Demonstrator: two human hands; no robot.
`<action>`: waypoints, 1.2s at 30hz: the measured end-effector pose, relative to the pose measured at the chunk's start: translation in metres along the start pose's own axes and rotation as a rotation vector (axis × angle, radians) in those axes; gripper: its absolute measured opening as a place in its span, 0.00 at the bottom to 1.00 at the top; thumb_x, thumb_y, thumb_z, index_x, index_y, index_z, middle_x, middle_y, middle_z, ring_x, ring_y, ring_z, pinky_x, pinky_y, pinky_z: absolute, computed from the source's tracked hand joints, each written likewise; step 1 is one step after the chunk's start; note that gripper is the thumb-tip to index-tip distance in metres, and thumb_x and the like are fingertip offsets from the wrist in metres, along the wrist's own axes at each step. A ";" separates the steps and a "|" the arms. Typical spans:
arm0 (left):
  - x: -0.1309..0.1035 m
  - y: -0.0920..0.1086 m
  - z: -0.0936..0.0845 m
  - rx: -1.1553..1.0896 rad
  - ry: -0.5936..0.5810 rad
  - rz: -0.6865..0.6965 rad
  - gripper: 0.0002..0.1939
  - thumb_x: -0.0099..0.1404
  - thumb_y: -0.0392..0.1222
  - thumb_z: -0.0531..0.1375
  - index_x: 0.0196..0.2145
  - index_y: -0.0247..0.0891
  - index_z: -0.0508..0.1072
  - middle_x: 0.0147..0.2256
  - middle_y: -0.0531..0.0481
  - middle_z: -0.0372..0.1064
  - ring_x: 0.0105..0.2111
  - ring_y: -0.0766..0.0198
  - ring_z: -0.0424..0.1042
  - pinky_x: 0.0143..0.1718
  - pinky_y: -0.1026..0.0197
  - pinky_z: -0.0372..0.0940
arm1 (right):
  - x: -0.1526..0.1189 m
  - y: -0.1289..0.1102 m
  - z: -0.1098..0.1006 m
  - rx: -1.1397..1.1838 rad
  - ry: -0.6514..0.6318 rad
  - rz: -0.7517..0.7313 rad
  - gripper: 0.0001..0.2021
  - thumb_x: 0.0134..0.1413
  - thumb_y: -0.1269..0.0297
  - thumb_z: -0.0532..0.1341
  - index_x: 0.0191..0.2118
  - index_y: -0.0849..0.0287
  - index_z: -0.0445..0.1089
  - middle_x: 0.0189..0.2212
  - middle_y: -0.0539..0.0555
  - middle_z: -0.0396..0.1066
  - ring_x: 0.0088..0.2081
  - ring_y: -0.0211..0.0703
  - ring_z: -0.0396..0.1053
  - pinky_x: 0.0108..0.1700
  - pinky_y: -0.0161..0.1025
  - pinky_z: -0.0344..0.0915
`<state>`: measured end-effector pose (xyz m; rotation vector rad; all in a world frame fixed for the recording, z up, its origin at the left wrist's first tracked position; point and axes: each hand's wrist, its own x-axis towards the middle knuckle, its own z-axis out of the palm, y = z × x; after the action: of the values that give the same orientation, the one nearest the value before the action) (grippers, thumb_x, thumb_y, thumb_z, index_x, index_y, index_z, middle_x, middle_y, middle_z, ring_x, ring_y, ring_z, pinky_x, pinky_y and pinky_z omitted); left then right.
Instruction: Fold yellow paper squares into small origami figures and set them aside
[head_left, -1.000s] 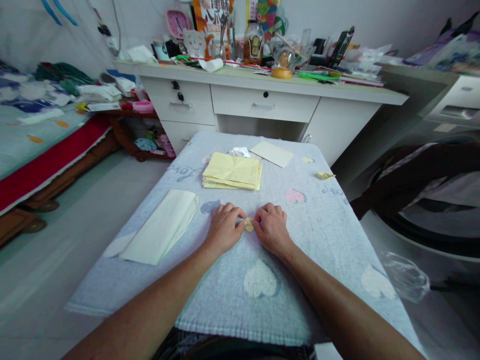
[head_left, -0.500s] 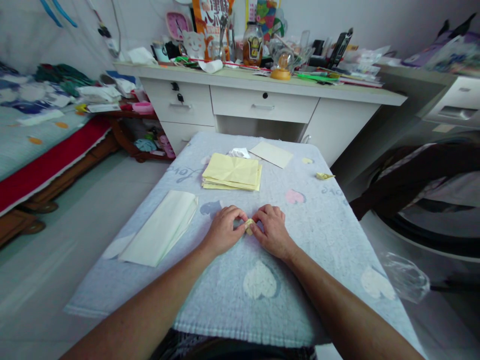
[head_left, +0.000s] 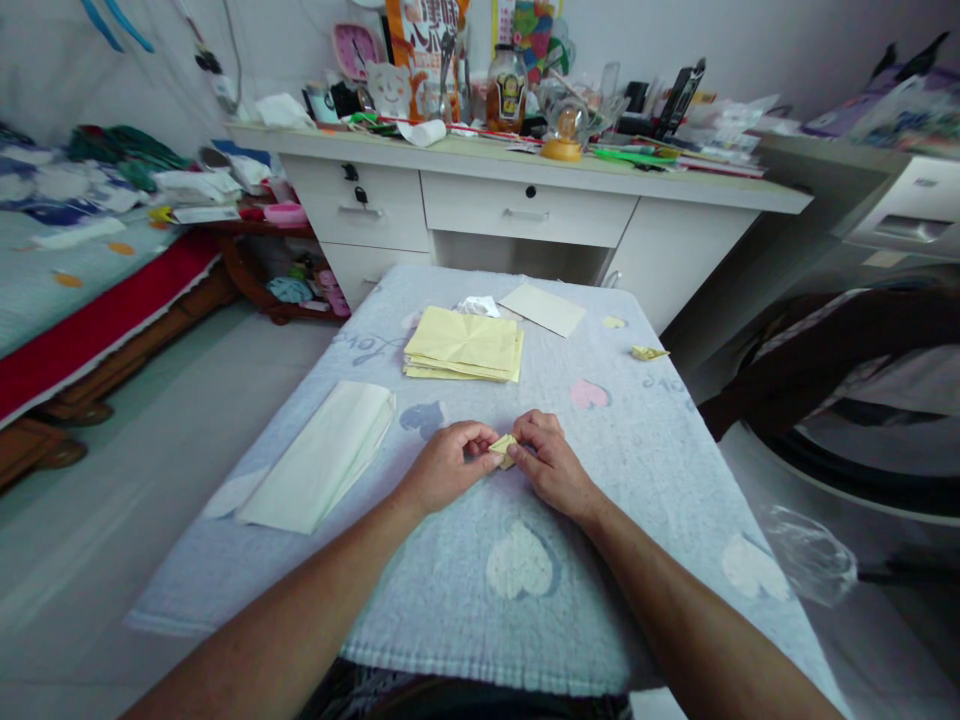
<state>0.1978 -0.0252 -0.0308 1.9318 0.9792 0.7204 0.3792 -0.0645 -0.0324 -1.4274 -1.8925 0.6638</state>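
Between my two hands, over the middle of the table, is a small folded piece of yellow paper [head_left: 503, 449]. My left hand [head_left: 452, 462] pinches its left corner between thumb and fingers. On the opposite side my right hand [head_left: 549, 458] grips it, thumb on top and fingers curled behind. Parts of the paper are hidden under the fingertips. Beyond the hands lies a stack of creased yellow paper sheets [head_left: 463, 340]. To the left rests a folded pale sheet of paper [head_left: 322, 455]. A small folded yellow paper piece [head_left: 649, 353] sits near the right edge.
A blue heart-patterned cloth [head_left: 637, 590] covers the table. Behind the stack are a crumpled white tissue [head_left: 478, 306] and a cream card [head_left: 542, 308]. A cluttered white desk [head_left: 525, 205] stands beyond, a bed [head_left: 82, 270] at left, a washing machine [head_left: 911, 215] at right.
The folded yellow paper has turned and shows a wider, pointed face. My right hand has shifted slightly right, and the left fingers have moved a little along the paper.
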 end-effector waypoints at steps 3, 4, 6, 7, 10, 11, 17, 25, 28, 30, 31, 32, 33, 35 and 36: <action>0.000 0.000 -0.001 -0.035 -0.001 -0.016 0.06 0.59 0.40 0.60 0.31 0.35 0.75 0.27 0.53 0.71 0.28 0.67 0.66 0.31 0.66 0.60 | 0.000 0.000 0.000 0.020 -0.001 -0.003 0.08 0.60 0.64 0.56 0.30 0.58 0.66 0.35 0.52 0.63 0.42 0.44 0.58 0.46 0.43 0.53; 0.000 0.000 -0.001 -0.045 -0.002 -0.021 0.07 0.59 0.41 0.60 0.31 0.35 0.75 0.27 0.53 0.71 0.28 0.67 0.66 0.30 0.66 0.59 | 0.000 0.000 0.000 0.024 0.000 -0.003 0.08 0.60 0.64 0.56 0.30 0.58 0.66 0.35 0.52 0.63 0.42 0.44 0.58 0.46 0.43 0.53; -0.001 0.000 -0.001 -0.054 -0.008 -0.028 0.08 0.60 0.42 0.59 0.30 0.34 0.74 0.26 0.52 0.71 0.27 0.68 0.66 0.29 0.66 0.59 | 0.000 0.001 0.001 0.031 0.000 -0.006 0.08 0.60 0.63 0.56 0.30 0.58 0.66 0.35 0.52 0.63 0.42 0.44 0.58 0.46 0.44 0.53; -0.001 0.000 -0.001 -0.057 -0.009 -0.031 0.09 0.61 0.42 0.59 0.30 0.34 0.74 0.26 0.52 0.70 0.27 0.68 0.66 0.29 0.66 0.59 | 0.000 0.001 0.001 0.032 0.000 -0.010 0.09 0.61 0.63 0.55 0.30 0.58 0.66 0.35 0.52 0.63 0.42 0.44 0.58 0.47 0.44 0.53; -0.001 0.001 -0.001 -0.067 -0.016 -0.042 0.10 0.61 0.44 0.59 0.29 0.34 0.73 0.25 0.53 0.70 0.26 0.68 0.65 0.28 0.67 0.58 | 0.000 0.000 0.002 0.032 -0.001 -0.019 0.09 0.61 0.62 0.55 0.31 0.58 0.66 0.35 0.52 0.63 0.42 0.45 0.58 0.47 0.44 0.53; -0.001 0.001 -0.001 -0.073 -0.020 -0.044 0.10 0.61 0.44 0.59 0.29 0.34 0.73 0.25 0.53 0.70 0.26 0.68 0.65 0.28 0.67 0.58 | 0.000 0.000 0.002 0.032 0.002 -0.020 0.10 0.61 0.61 0.55 0.31 0.58 0.66 0.35 0.52 0.63 0.42 0.45 0.58 0.47 0.44 0.54; 0.000 0.001 0.001 -0.159 0.007 -0.019 0.07 0.61 0.42 0.59 0.32 0.35 0.70 0.27 0.55 0.68 0.27 0.69 0.64 0.30 0.67 0.58 | -0.001 -0.001 0.002 0.054 0.045 -0.048 0.10 0.62 0.59 0.53 0.32 0.57 0.66 0.35 0.52 0.63 0.41 0.45 0.59 0.46 0.44 0.54; -0.001 -0.002 0.002 -0.174 0.054 -0.020 0.04 0.59 0.39 0.60 0.33 0.37 0.69 0.28 0.56 0.65 0.27 0.70 0.63 0.29 0.68 0.58 | -0.002 -0.006 0.000 0.085 0.048 -0.101 0.06 0.59 0.60 0.58 0.38 0.56 0.67 0.35 0.52 0.65 0.41 0.45 0.61 0.46 0.44 0.57; -0.002 -0.002 0.002 -0.162 0.048 -0.011 0.04 0.59 0.36 0.59 0.34 0.37 0.69 0.28 0.56 0.65 0.28 0.69 0.64 0.30 0.68 0.59 | -0.003 -0.006 0.002 0.162 0.057 -0.089 0.11 0.55 0.63 0.62 0.44 0.56 0.66 0.38 0.52 0.67 0.42 0.45 0.62 0.46 0.42 0.59; -0.002 -0.002 0.004 -0.182 0.048 -0.006 0.07 0.59 0.34 0.58 0.37 0.37 0.68 0.30 0.55 0.67 0.30 0.68 0.66 0.32 0.67 0.60 | -0.003 -0.004 0.005 0.225 0.051 -0.079 0.12 0.55 0.65 0.61 0.46 0.56 0.65 0.39 0.52 0.67 0.42 0.43 0.63 0.46 0.41 0.60; -0.003 -0.001 0.004 -0.196 0.048 -0.003 0.08 0.59 0.33 0.58 0.38 0.38 0.67 0.31 0.54 0.68 0.31 0.68 0.67 0.33 0.67 0.61 | -0.003 -0.003 0.005 0.250 0.044 -0.074 0.12 0.55 0.65 0.61 0.46 0.55 0.65 0.38 0.52 0.68 0.41 0.43 0.64 0.45 0.40 0.60; -0.003 -0.001 0.005 -0.209 0.048 0.000 0.10 0.59 0.33 0.57 0.40 0.38 0.66 0.33 0.54 0.69 0.32 0.68 0.68 0.35 0.67 0.61 | -0.003 -0.002 0.006 0.265 0.037 -0.068 0.12 0.55 0.65 0.60 0.46 0.55 0.65 0.38 0.52 0.68 0.41 0.43 0.64 0.45 0.40 0.60; -0.004 -0.001 0.005 -0.219 0.046 0.004 0.11 0.60 0.33 0.56 0.41 0.39 0.65 0.34 0.53 0.69 0.33 0.67 0.69 0.35 0.66 0.62 | -0.004 -0.002 0.006 0.272 0.033 -0.059 0.12 0.55 0.65 0.60 0.46 0.55 0.65 0.38 0.52 0.68 0.41 0.42 0.64 0.45 0.40 0.60; -0.004 -0.001 0.006 -0.217 0.049 0.014 0.11 0.60 0.33 0.56 0.42 0.39 0.63 0.35 0.53 0.69 0.34 0.67 0.69 0.35 0.66 0.62 | -0.004 -0.004 0.005 0.275 0.026 -0.044 0.12 0.55 0.64 0.61 0.46 0.56 0.65 0.38 0.52 0.67 0.41 0.43 0.64 0.45 0.40 0.60; -0.005 -0.001 0.006 -0.210 0.054 0.020 0.11 0.60 0.32 0.55 0.41 0.39 0.63 0.34 0.53 0.68 0.33 0.67 0.69 0.35 0.66 0.61 | -0.004 -0.005 0.004 0.280 0.020 -0.041 0.13 0.54 0.63 0.61 0.46 0.56 0.65 0.38 0.52 0.67 0.41 0.43 0.64 0.45 0.40 0.61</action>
<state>0.1994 -0.0311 -0.0350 1.7497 0.8807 0.8558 0.3736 -0.0700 -0.0322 -1.2098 -1.7300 0.8538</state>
